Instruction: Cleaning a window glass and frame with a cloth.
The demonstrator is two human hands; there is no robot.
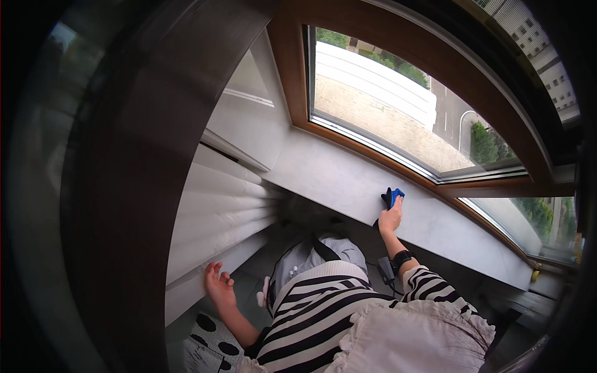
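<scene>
My right hand (pixel 391 218) is closed around a blue and black cloth (pixel 394 195); the cloth rests on the pale window sill (pixel 326 168), near its middle. Part of the cloth is hidden by my fingers. A black band is on my right wrist. Low on the left, my left hand (pixel 219 285) holds nothing; its fingers are apart and slightly curled, beside the white rippled panel or curtain (pixel 210 210). Beyond the sill stands a window in a brown frame (pixel 373 154).
A dark curved edge (pixel 140 163) fills the left side. Below my left arm lies a white item with black spots (pixel 210 342). A small yellow object (pixel 535 275) sits by the sill's right end. Outside the glass are a road and trees.
</scene>
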